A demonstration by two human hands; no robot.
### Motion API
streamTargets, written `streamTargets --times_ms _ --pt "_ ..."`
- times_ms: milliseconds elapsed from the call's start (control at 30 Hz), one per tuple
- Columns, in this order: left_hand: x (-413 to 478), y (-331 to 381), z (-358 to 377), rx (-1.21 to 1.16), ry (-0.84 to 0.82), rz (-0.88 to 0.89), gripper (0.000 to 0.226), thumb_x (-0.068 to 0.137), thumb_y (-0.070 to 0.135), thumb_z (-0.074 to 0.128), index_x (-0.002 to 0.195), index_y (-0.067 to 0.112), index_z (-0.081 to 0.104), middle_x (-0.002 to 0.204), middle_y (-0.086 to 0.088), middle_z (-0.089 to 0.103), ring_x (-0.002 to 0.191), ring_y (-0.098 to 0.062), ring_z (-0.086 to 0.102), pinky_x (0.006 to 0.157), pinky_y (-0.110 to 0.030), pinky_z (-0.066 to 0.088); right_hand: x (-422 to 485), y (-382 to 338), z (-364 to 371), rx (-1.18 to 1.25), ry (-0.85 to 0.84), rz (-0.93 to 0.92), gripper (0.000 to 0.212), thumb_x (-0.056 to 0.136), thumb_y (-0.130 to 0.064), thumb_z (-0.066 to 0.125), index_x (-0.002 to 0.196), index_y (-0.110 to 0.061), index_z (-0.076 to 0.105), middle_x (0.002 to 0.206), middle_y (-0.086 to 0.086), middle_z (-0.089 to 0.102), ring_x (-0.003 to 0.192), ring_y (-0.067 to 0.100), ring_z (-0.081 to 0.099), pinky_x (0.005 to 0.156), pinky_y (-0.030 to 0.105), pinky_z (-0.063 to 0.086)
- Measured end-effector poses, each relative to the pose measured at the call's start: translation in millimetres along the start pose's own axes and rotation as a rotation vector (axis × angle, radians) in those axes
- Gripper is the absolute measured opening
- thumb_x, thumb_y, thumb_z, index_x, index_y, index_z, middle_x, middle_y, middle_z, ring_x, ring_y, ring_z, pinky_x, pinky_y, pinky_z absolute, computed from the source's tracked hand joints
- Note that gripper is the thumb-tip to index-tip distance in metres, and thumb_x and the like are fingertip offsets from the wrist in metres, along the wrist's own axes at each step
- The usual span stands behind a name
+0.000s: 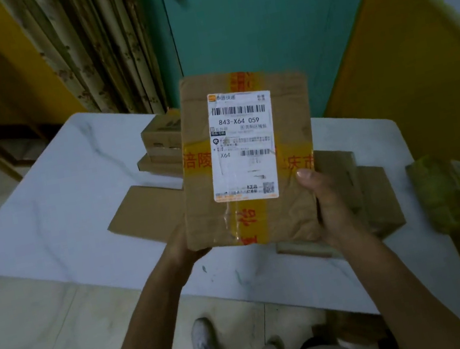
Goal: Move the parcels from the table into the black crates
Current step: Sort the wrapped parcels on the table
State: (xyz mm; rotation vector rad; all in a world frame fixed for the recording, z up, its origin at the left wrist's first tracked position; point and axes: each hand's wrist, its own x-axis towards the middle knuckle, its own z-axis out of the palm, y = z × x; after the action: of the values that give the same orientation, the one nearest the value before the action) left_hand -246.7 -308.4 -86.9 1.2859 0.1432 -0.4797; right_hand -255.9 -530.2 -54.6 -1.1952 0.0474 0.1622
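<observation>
The left hand (pixel 181 247) is mostly hidden behind the lower left corner of the brown parcel (pixel 292 132). Only its heel shows, so I cannot tell whether its fingers are curled or straight. The right hand (pixel 333 211) grips the lower right edge of the same parcel, with the thumb (pixel 307 176) pressed on the front face and the fingers out of sight behind. The parcel is in the middle of the frame, lifted above the white table (pixel 59 204) and tilted toward the camera. It is closed with yellow tape and carries a white label (pixel 244 147) with barcodes.

The parcel covers part of what lies on the table. A stack of small boxes (pixel 161 146) shows at its left edge, and a flat piece of cardboard (pixel 146 213) lies left of centre with its right end hidden. Under the right hand there are brown boxes (pixel 380 197), probably two or three; they are blurred and half covered. At the right edge of the table lies a greenish wrapped parcel (pixel 447 191), also blurred. At the bottom of the frame a white shoe (pixel 202 339) stands on the floor.
</observation>
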Motion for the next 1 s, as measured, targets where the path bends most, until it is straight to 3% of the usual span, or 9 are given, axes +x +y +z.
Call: streamTargets --times_ms 67,133,200,300,400,500,800,900,1000 --pt "-10.4 -2.5 -3.2 -0.06 -0.011 0.021 0.036 0.097 0.043 0.046 0.123 0.023 0.06 0.122 -0.005 0.066 0.116 -0.029 0.06 0.096 -0.05 0.048 -0.9 7.5 0.8 -0.008 0.065 -0.005 0.087 0.047 -0.063 0.084 0.118 -0.017 0.062 0.112 0.007 0.072 0.103 0.027 0.068 0.081 0.041 0.056" --pt "-26.5 -5.9 -8.3 -0.091 0.014 0.074 0.074 0.079 0.077 0.037 0.132 0.028 0.053 0.131 -0.002 0.061 0.121 -0.025 0.058 0.099 -0.047 0.046 -3.1 16.0 2.0 -0.005 0.088 0.009 0.087 0.047 -0.064 0.083 0.118 -0.018 0.062 0.114 0.009 0.071 0.106 0.029 0.067 0.085 0.045 0.055" --pt "-37.2 -7.3 -15.7 -0.017 -0.004 0.105 0.101 0.05 0.09 0.056 0.133 0.031 0.049 0.132 0.004 0.06 0.123 -0.02 0.056 0.102 -0.046 0.041 -1.5 21.4 5.3 0.008 0.056 0.063 0.09 0.041 -0.066 0.084 0.115 -0.019 0.063 0.112 0.007 0.072 0.104 0.027 0.068 0.082 0.041 0.057" --pt "-49.8 -11.9 -28.7 0.077 -0.02 0.13 0.108 0.043 0.081 0.072 0.134 0.029 0.045 0.131 0.003 0.06 0.121 -0.02 0.057 0.101 -0.045 0.044 -0.3 27.5 17.1 0.061 -0.032 0.115 0.096 0.041 -0.062 0.087 0.12 -0.014 0.059 0.115 0.009 0.07 0.105 0.028 0.067 0.078 0.04 0.058" --pt "-60.4 -14.1 -44.9 0.053 0.03 0.213 0.101 0.056 0.069 0.075 0.137 0.018 0.043 0.129 -0.007 0.06 0.115 -0.028 0.06 0.088 -0.039 0.053 4.2 37.5 29.6 -0.003 -0.077 0.102 0.098 0.054 -0.06 0.083 0.13 -0.007 0.053 0.126 0.019 0.062 0.115 0.039 0.06 0.095 0.058 0.048" --pt "-70.2 -17.2 -63.1 0.066 0.101 0.249 0.098 0.062 0.069 0.071 0.138 0.015 0.042 0.131 -0.013 0.057 0.118 -0.034 0.057 0.094 -0.048 0.05 8.7 47.7 47.5 -0.044 -0.087 0.099 0.092 0.062 -0.059 0.079 0.132 -0.006 0.051 0.129 0.022 0.059 0.118 0.042 0.056 0.1 0.067 0.038" --pt "-135.8 -13.7 -174.1 -0.004 0.28 0.278 0.083 0.071 0.06 0.064 0.137 0.014 0.043 0.132 -0.017 0.055 0.119 -0.039 0.055 0.094 -0.051 0.05 26.8 95.5 174.6 -0.12 -0.209 0.12 0.087 0.06 -0.056 0.081 0.13 -0.012 0.054 0.128 0.019 0.061 0.118 0.04 0.057 0.1 0.065 0.041" --pt "-173.2 -11.3 -226.2 -0.056 0.365 0.262 0.094 0.061 0.068 0.07 0.135 0.016 0.045 0.13 -0.015 0.058 0.115 -0.033 0.059 0.089 -0.042 0.051 28.8 120.9 240.7 -0.155 -0.315 0.164 0.09 0.061 -0.058 0.08 0.132 -0.01 0.052 0.128 0.018 0.061 0.117 0.039 0.058 0.099 0.065 0.042" --pt "-215.9 -8.7 -283.0 -0.104 0.452 0.263 0.099 0.055 0.071 0.072 0.133 0.016 0.046 0.13 -0.017 0.057 0.116 -0.035 0.057 0.094 -0.047 0.049 27.7 151.3 310.8 -0.19 -0.391 0.186 0.087 0.061 -0.056 0.079 0.13 -0.01 0.053 0.124 0.017 0.064 0.113 0.038 0.061 0.096 0.064 0.045"
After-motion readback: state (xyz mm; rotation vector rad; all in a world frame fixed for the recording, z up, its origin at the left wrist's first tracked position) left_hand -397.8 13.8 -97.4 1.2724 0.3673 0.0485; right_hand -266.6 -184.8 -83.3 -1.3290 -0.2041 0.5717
